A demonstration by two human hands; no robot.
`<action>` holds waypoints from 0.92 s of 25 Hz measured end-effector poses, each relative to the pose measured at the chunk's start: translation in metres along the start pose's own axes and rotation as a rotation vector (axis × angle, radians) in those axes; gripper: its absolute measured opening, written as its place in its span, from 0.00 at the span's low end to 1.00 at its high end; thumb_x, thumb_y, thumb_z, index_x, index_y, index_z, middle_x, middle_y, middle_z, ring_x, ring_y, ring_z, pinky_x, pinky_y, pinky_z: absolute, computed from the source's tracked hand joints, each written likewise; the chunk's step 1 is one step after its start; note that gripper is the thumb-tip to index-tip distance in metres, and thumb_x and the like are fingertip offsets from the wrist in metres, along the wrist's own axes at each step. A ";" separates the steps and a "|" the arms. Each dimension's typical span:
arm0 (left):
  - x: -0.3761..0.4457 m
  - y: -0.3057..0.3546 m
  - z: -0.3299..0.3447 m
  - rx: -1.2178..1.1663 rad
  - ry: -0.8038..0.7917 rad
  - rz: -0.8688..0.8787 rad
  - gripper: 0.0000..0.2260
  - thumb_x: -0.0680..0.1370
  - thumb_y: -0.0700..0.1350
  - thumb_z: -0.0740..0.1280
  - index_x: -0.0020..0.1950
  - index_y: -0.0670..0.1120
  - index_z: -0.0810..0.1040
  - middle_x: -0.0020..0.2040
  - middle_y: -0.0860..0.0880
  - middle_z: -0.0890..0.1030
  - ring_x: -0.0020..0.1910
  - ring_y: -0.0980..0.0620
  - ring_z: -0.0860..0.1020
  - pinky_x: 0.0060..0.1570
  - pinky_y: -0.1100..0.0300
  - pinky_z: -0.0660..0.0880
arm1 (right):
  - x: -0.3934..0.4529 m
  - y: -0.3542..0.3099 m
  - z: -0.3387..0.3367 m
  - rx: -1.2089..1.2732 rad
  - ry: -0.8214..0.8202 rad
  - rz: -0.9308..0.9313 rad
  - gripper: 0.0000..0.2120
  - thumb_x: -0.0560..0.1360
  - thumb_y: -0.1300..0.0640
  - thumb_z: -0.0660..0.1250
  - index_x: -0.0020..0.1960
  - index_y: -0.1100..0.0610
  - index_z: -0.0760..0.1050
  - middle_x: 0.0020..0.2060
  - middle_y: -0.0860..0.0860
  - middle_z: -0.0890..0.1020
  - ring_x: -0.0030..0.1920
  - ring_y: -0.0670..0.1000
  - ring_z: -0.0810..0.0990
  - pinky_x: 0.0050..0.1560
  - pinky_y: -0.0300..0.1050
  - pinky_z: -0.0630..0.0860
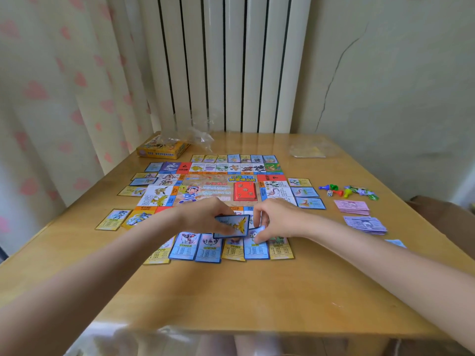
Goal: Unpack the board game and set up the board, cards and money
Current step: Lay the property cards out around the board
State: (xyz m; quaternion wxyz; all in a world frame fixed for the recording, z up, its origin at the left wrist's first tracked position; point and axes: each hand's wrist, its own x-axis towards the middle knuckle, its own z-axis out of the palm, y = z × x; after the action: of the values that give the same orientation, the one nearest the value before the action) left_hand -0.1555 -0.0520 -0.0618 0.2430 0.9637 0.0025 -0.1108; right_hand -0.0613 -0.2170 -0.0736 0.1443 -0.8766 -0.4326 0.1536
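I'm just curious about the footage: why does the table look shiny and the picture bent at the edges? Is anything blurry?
Head view: wide-angle lens, so the forearms stretch toward the corners; soft daylight, faint shadows; glare runs along the table near edge and far end; the card in the left hand and the right hand are slightly motion-blurred; small board print is unreadable.

On the board, the two red corner squares at the far side each carry a large "7", seen upside down from here. The blue heading in the board's middle, the red deck, the cards and the yellow box bear characters too blurred to read.
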 end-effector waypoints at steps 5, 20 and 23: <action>-0.003 -0.011 -0.002 -0.347 0.005 -0.025 0.03 0.77 0.43 0.66 0.47 0.48 0.80 0.44 0.49 0.84 0.42 0.53 0.80 0.49 0.62 0.77 | 0.004 0.001 -0.009 -0.024 0.003 -0.038 0.12 0.67 0.51 0.75 0.44 0.52 0.73 0.42 0.44 0.71 0.43 0.45 0.70 0.39 0.37 0.68; -0.007 -0.051 -0.033 -0.399 0.617 -0.147 0.06 0.76 0.39 0.66 0.53 0.42 0.78 0.35 0.50 0.78 0.27 0.60 0.76 0.32 0.65 0.76 | 0.075 -0.050 -0.016 0.869 0.150 0.057 0.07 0.71 0.67 0.70 0.44 0.59 0.73 0.31 0.54 0.78 0.26 0.45 0.73 0.25 0.35 0.68; -0.032 -0.093 -0.051 -0.091 0.841 -0.350 0.10 0.75 0.39 0.66 0.55 0.46 0.79 0.41 0.49 0.79 0.44 0.47 0.80 0.44 0.58 0.73 | 0.119 -0.090 0.002 0.897 0.171 0.067 0.08 0.71 0.67 0.70 0.48 0.61 0.73 0.31 0.53 0.77 0.25 0.44 0.74 0.24 0.34 0.69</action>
State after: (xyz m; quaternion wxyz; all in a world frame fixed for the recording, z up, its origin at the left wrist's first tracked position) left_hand -0.1814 0.0552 -0.0544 0.2405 0.8983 0.2687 0.2510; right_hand -0.0573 -0.0689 -0.0581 0.5397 -0.7506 -0.2815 0.2571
